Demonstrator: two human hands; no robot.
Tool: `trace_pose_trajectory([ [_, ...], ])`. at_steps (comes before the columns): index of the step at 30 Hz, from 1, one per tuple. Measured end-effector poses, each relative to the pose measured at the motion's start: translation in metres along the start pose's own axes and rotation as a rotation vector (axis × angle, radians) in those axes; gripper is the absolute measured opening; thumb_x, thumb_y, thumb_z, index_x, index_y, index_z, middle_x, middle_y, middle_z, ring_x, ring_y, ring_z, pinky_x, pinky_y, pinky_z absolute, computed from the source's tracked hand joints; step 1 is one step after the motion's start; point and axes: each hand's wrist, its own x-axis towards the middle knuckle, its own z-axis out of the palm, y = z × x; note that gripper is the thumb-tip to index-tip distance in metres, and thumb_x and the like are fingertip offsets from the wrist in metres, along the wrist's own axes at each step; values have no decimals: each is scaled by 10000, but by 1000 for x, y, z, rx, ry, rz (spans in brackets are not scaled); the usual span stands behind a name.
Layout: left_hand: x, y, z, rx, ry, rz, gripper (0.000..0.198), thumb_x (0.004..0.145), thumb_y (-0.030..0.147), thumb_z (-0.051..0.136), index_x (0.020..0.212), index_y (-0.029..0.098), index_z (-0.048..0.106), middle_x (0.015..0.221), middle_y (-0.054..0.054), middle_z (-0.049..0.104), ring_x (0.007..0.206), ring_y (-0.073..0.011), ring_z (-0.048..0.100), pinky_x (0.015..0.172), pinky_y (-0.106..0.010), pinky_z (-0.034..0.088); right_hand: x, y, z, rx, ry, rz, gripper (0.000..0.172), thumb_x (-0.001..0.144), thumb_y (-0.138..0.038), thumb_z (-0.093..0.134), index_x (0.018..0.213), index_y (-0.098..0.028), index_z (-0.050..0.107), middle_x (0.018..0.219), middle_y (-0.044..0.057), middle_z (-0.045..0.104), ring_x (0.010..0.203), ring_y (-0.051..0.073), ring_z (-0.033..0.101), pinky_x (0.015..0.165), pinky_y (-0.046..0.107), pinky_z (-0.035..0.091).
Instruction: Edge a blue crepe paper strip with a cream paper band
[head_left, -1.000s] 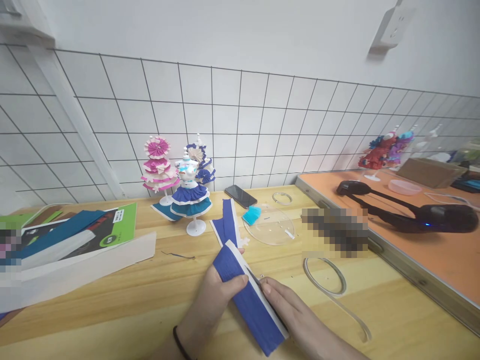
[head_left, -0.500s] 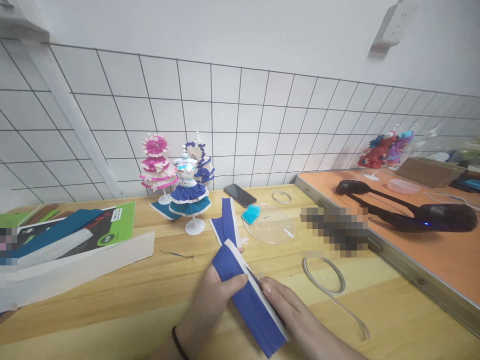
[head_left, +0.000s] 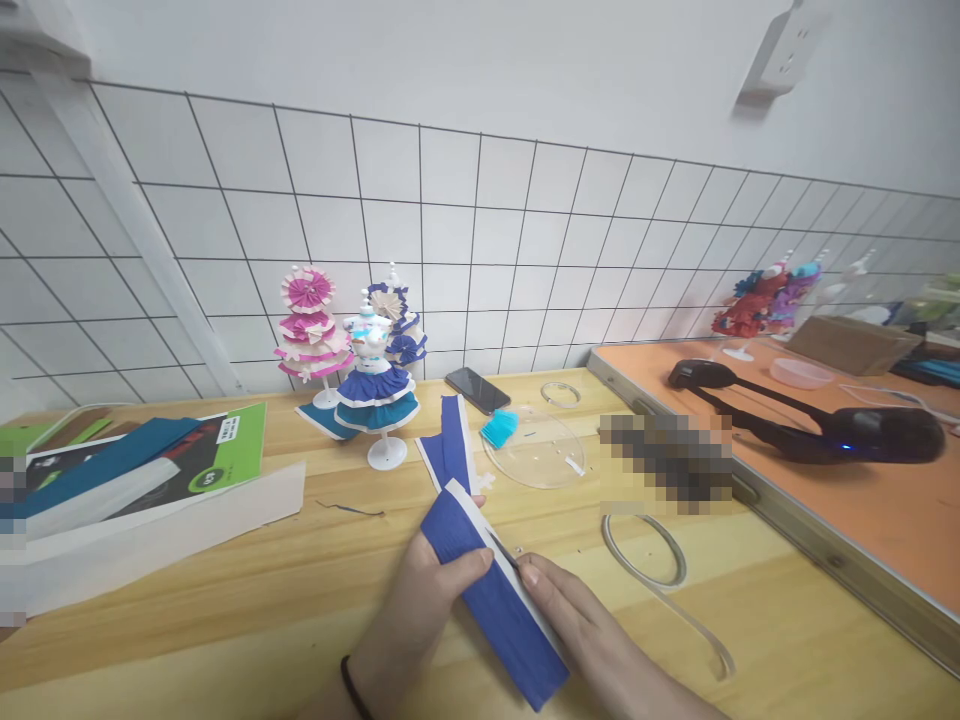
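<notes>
A dark-blue crepe paper strip (head_left: 517,630) with a white border slants across the front of the table. My left hand (head_left: 439,590) is closed around its upper part, thumb on top near the white edge. My right hand (head_left: 562,610) pinches a slim dark pointed tool (head_left: 504,548), its tip on the white border; most of the tool is hidden by the fingers. Beyond the left hand the strip's far part (head_left: 454,440) lies folded over on the wood. A small dress form (head_left: 375,390) with blue and teal paper skirts stands behind.
Pink (head_left: 311,320) and navy (head_left: 405,335) paper dresses stand by the wire grid. A phone (head_left: 478,390), a clear round plate (head_left: 540,460) with turquoise paper (head_left: 499,429) and coiled tape (head_left: 645,550) lie about. Papers (head_left: 150,470) are left; black headgear (head_left: 810,410) sits on the orange board.
The view has shifted very slightly. Both hands keep nearly the same hold on the blue strip, and the tool's tip stays at the white border.
</notes>
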Motion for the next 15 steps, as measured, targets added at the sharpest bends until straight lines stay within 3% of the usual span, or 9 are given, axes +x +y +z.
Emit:
trace_pose_trajectory([
  [10, 1, 1, 1, -13, -1, -10, 530, 616, 177, 689, 1123, 185, 535, 1011, -49, 644, 935, -218, 555, 798, -302, 416, 2, 4, 0, 16, 31, 11, 331, 869, -483, 394, 812, -207, 568, 844, 10, 570, 910, 194, 504, 783, 247, 398],
  [15, 1, -1, 0, 5, 13, -15, 557, 601, 180, 692, 1134, 174, 528, 1020, -58, 636, 940, -227, 547, 802, -317, 408, 3, 7, 2, 36, 18, -27, 335, 885, -464, 375, 820, -190, 556, 797, -5, 535, 818, 168, 500, 755, 244, 388],
])
